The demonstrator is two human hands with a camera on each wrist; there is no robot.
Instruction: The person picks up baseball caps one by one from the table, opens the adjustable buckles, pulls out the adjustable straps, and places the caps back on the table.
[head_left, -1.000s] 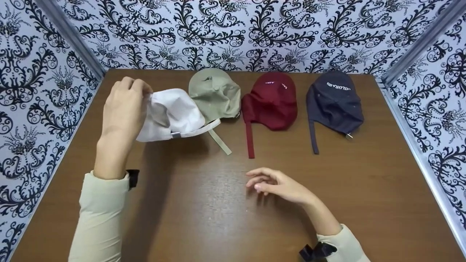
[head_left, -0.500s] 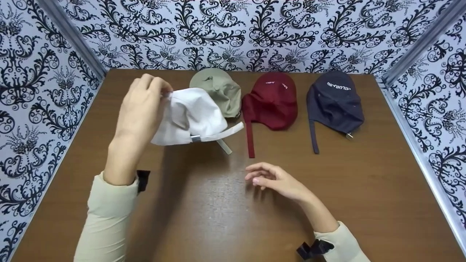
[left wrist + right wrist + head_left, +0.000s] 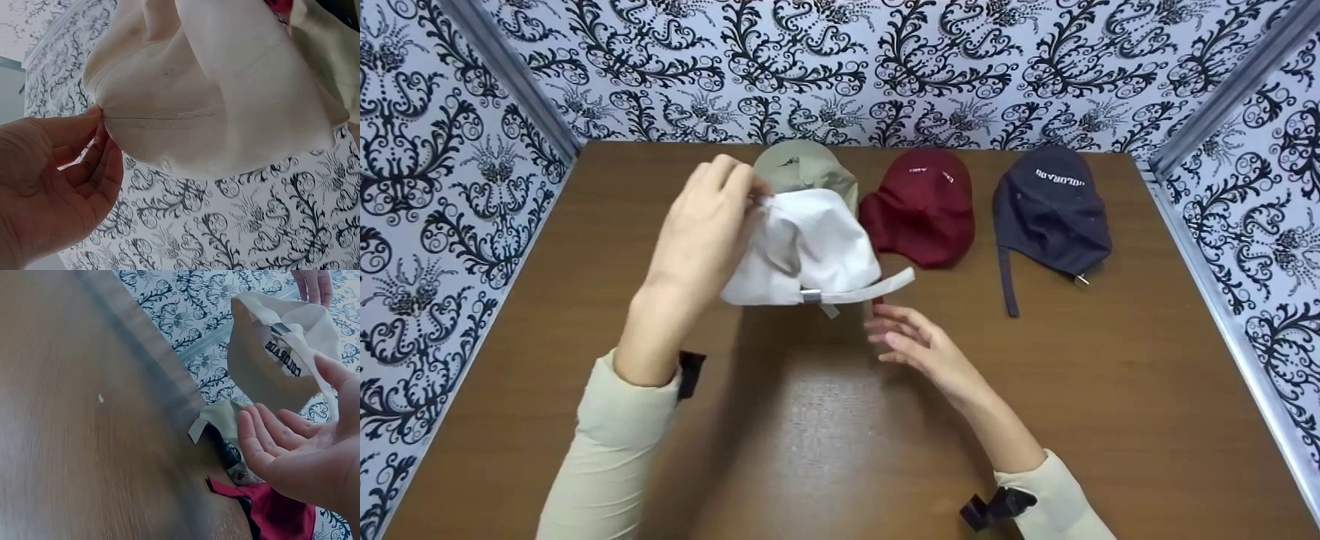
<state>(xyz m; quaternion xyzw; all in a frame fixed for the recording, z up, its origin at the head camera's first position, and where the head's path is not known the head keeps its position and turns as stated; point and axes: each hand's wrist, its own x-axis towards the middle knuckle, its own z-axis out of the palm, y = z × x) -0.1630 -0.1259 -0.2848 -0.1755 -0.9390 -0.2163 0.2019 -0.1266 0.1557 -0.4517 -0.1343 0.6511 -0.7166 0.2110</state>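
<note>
My left hand [image 3: 701,225] pinches a white cap [image 3: 829,244] between thumb and fingertips and holds it above the table; the left wrist view shows the pinch at the cap's edge. Its strap, with a metal buckle, points right toward my right hand [image 3: 926,356]. That hand hovers with fingers loosely spread, just below the strap's end, holding nothing. In the right wrist view the white cap [image 3: 281,354] hangs beyond the fingers, with dark lettering on it. Behind it, partly hidden, lies a khaki cap [image 3: 802,161].
A maroon cap [image 3: 926,206] and a dark navy cap [image 3: 1050,210] lie at the back of the brown table [image 3: 1110,420], to the right of the khaki one. Patterned walls [image 3: 840,75] with metal corner posts enclose the table.
My left hand has carried the white cap to the right, across the khaki cap and over the maroon cap's strap. My right hand has risen slightly toward the white strap.
</note>
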